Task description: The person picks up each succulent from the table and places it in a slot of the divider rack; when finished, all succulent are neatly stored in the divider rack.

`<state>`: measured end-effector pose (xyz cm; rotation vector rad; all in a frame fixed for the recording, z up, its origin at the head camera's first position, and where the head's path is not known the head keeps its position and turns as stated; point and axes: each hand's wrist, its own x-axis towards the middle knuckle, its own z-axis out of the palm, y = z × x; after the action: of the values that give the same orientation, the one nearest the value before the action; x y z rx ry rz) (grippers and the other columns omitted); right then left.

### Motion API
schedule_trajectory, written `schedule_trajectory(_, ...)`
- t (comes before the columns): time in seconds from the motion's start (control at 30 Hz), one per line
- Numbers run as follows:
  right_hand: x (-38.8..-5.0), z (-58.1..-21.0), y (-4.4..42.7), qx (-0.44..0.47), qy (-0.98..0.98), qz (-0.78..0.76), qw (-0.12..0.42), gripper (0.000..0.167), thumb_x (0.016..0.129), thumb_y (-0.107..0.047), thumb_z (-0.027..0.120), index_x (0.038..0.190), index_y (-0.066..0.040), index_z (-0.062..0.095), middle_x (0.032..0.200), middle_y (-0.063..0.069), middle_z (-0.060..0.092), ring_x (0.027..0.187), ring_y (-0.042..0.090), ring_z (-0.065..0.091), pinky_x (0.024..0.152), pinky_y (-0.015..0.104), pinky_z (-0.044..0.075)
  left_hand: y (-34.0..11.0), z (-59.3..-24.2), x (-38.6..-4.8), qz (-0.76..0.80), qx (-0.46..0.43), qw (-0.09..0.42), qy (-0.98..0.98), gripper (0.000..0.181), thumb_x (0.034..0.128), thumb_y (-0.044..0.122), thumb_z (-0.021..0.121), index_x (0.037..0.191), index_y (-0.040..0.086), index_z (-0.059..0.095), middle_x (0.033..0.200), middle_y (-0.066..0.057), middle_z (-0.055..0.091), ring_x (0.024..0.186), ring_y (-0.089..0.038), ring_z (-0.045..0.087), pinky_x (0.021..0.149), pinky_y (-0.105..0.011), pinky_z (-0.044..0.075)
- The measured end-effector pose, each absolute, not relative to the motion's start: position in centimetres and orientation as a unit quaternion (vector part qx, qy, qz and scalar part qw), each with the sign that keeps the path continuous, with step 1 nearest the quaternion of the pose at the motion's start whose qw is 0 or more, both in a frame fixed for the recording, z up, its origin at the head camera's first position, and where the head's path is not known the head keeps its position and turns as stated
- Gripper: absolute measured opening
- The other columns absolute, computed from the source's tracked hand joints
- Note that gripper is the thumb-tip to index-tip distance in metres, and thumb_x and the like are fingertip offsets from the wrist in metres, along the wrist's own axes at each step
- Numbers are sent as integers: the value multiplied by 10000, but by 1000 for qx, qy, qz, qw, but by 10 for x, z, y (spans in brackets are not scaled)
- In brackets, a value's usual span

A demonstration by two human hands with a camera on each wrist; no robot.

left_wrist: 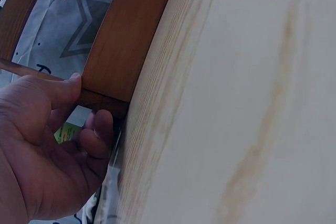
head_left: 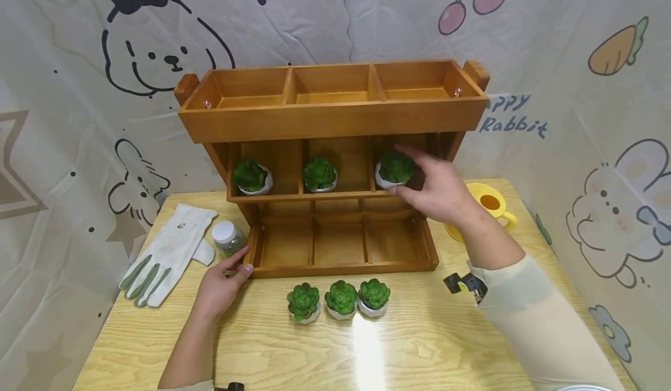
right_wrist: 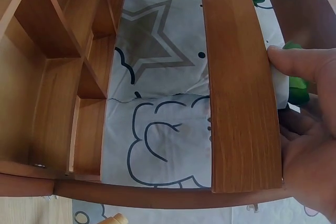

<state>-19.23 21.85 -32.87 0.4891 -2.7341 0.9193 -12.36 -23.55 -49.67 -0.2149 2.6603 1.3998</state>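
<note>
We see the right hand [head_left: 440,188] gripping a plant [head_left: 395,168], left hand [head_left: 222,285] pinching the shelf [head_left: 332,122]; only the head view shows all six plants [head_left: 342,298].

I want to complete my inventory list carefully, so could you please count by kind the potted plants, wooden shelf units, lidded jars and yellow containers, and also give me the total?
Potted plants: 6
Wooden shelf unit: 1
Lidded jar: 1
Yellow container: 1
Total: 9
</note>
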Motion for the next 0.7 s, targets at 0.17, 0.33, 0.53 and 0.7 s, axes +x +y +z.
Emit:
schedule_trajectory(0.17,-193,-329,219,175,-934,298,89,725,905,-313,794,1545,-162,488,1409,182,601,1171,360,619,991,555,500,-235,-497,-124,465,-70,63,880,540,1024,329,680,1533,210,544,1152,-107,633,1058,-240,606,815,-315,500)
schedule_trajectory(0.33,-192,-328,219,187,-935,294,74,736,925,-322,777,1567,-155,457,1452,195,569,1211,369,610,1025,559,489,-236,-497,-124,463,-70,59,882,539,1023,334,681,1530,210,548,1147,-104,636,1044,-235,606,819,-315,499)
schedule_trajectory(0.53,-191,-329,220,183,-934,299,71,764,910,-312,800,1573,-163,450,1463,191,561,1225,370,600,1030,564,483,-236,-498,-124,460,-69,59,883,538,1025,334,678,1531,209,547,1151,-104,641,1055,-238,608,851,-331,494)
schedule_trajectory(0.7,-190,-330,222,181,-931,308,75,774,897,-295,816,1570,-168,455,1455,185,569,1208,363,603,1014,564,490,-236,-498,-124,461,-69,59,883,537,1024,331,679,1530,207,548,1151,-104,639,1052,-237,608,839,-323,496)
